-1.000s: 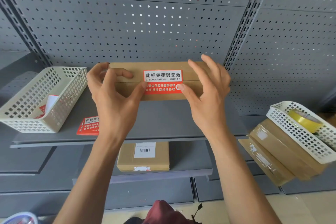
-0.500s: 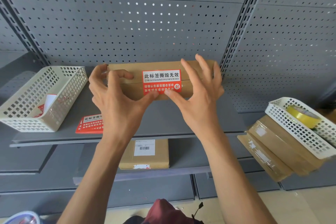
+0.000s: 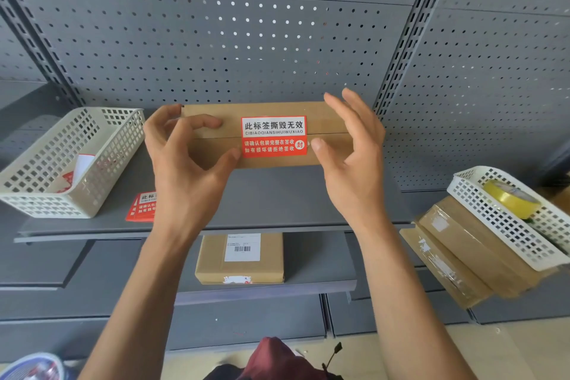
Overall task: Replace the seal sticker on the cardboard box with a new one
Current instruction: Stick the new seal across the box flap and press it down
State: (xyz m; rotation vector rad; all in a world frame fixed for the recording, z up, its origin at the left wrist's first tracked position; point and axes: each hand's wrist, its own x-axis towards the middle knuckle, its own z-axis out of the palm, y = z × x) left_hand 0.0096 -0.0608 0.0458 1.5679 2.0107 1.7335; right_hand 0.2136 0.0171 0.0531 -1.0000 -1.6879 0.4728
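Observation:
A flat cardboard box stands on its edge on the grey shelf, its seam facing me. A red and white seal sticker lies across that seam. My left hand grips the box's left end, index finger on the front face and thumb at the sticker's lower left corner. At the right end is my right hand, fingers spread over the box, thumb tip just right of the sticker. A small stack of spare red stickers lies on the shelf to the left, partly hidden by my left wrist.
A beige basket with sticker scraps sits at the shelf's left. A second box with a barcode label rests on the lower shelf. At the right, a white basket holding a yellow tape roll sits on stacked boxes.
My right thumb slid left along the sticker's lower edge, then back to just past its right edge. The left hand kept its hold on the box.

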